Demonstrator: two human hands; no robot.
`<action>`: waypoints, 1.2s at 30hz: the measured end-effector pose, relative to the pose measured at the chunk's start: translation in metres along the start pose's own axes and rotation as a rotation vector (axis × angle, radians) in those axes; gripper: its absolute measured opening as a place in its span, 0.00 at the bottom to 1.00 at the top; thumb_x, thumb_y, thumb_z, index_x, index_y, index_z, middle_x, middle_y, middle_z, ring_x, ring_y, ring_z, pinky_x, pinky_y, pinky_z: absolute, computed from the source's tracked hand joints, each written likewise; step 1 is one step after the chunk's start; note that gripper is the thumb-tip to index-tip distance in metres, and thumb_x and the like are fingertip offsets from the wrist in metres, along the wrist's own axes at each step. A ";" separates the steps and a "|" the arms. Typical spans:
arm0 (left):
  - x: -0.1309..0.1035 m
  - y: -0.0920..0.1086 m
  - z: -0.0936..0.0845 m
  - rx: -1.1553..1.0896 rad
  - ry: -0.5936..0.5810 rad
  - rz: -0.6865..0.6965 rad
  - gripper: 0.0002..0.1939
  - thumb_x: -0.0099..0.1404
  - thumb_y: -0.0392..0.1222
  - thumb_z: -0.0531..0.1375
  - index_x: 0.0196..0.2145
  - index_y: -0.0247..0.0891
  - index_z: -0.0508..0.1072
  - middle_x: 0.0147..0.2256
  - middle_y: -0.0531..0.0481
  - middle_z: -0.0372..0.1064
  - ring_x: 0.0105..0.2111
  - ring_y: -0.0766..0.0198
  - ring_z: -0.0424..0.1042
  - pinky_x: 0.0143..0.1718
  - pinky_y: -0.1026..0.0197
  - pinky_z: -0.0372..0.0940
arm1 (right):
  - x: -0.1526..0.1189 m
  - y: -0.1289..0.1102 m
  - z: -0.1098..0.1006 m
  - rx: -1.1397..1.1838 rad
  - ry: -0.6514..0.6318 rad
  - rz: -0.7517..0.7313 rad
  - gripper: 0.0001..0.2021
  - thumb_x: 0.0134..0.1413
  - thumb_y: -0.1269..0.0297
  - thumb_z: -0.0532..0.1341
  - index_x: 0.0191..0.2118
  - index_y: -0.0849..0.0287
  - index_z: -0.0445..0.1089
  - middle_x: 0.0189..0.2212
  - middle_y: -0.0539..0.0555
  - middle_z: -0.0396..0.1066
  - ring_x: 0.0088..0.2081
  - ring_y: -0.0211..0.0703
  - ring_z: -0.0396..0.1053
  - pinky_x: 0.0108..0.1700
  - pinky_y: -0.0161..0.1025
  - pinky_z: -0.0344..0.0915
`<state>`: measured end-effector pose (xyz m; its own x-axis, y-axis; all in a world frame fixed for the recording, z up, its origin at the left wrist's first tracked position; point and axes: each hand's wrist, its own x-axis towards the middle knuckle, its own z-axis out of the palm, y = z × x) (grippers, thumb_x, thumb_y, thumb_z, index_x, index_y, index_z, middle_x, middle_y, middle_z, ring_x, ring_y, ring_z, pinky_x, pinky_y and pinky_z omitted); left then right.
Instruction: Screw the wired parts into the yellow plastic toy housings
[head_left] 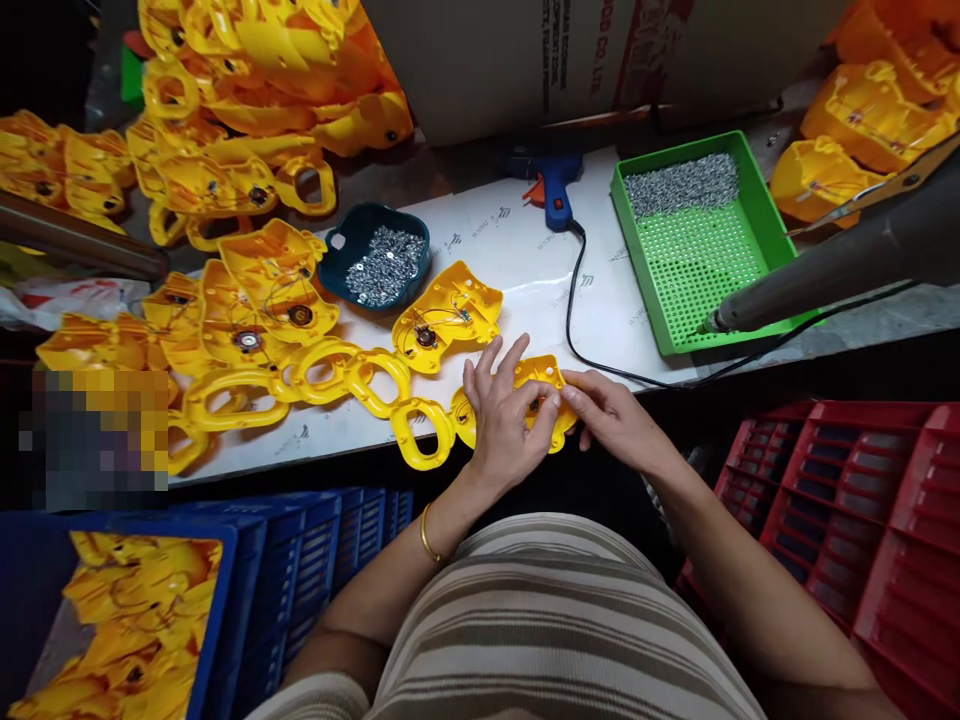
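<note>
A yellow plastic shell half [541, 372] with a loop handle is at the table's front edge, partly covered by my hands. My left hand [504, 425] is over it, thumb and forefinger pinched together and the other fingers raised. Whatever small thing may be in that pinch is too small to make out. At the shell's right edge, my right hand [611, 415] grips it between thumb and fingers. Just behind lies another yellow shell half [469, 300], open side up, with a round dark part and thin wires inside. Its loop handle [422, 434] shows left of my left hand.
A dark teal bowl [337, 275] holds small metal parts. The blue glue gun [556, 195] trails a black cord. A green perforated tray [656, 290] holds more metal bits. Yellow shells [259, 270] crowd the left. Blue [300, 570] and red crates [862, 510] flank me.
</note>
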<state>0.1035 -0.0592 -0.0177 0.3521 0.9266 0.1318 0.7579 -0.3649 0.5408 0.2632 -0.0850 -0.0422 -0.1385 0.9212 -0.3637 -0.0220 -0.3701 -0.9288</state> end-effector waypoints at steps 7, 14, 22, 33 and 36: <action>-0.019 0.000 -0.005 -0.052 0.038 0.005 0.07 0.66 0.41 0.58 0.32 0.41 0.76 0.58 0.44 0.65 0.58 0.53 0.62 0.63 0.37 0.44 | -0.005 -0.007 0.010 0.193 -0.085 0.049 0.23 0.53 0.47 0.63 0.48 0.59 0.66 0.33 0.52 0.69 0.26 0.32 0.64 0.20 0.27 0.63; -0.010 -0.021 -0.027 -0.067 0.028 0.216 0.08 0.65 0.46 0.62 0.38 0.43 0.78 0.50 0.45 0.74 0.48 0.56 0.69 0.48 0.51 0.64 | -0.008 -0.009 0.013 0.157 -0.143 0.038 0.21 0.55 0.49 0.62 0.48 0.57 0.66 0.37 0.55 0.72 0.30 0.36 0.69 0.23 0.30 0.66; 0.028 -0.046 -0.029 -0.060 -0.029 0.468 0.20 0.68 0.53 0.57 0.52 0.41 0.74 0.46 0.46 0.76 0.40 0.60 0.70 0.44 0.58 0.65 | 0.007 -0.016 0.008 0.066 -0.124 -0.038 0.19 0.56 0.49 0.61 0.47 0.56 0.66 0.37 0.54 0.73 0.29 0.36 0.68 0.23 0.30 0.66; 0.041 -0.052 -0.020 0.021 0.022 0.474 0.24 0.66 0.58 0.58 0.52 0.41 0.73 0.49 0.46 0.74 0.48 0.56 0.67 0.48 0.54 0.64 | 0.027 -0.041 -0.016 -0.582 0.017 -0.106 0.23 0.56 0.45 0.60 0.48 0.56 0.71 0.38 0.57 0.73 0.27 0.41 0.71 0.24 0.37 0.68; 0.032 -0.067 -0.039 0.066 0.204 0.296 0.14 0.66 0.53 0.60 0.44 0.45 0.78 0.46 0.48 0.75 0.49 0.56 0.67 0.51 0.52 0.61 | 0.041 -0.071 -0.006 -0.848 0.186 -0.406 0.15 0.59 0.50 0.59 0.43 0.54 0.75 0.35 0.55 0.71 0.25 0.37 0.66 0.28 0.38 0.64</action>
<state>0.0431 -0.0019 -0.0174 0.4500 0.7763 0.4414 0.6753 -0.6192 0.4007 0.2655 -0.0199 0.0086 -0.1168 0.9913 0.0601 0.7006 0.1252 -0.7025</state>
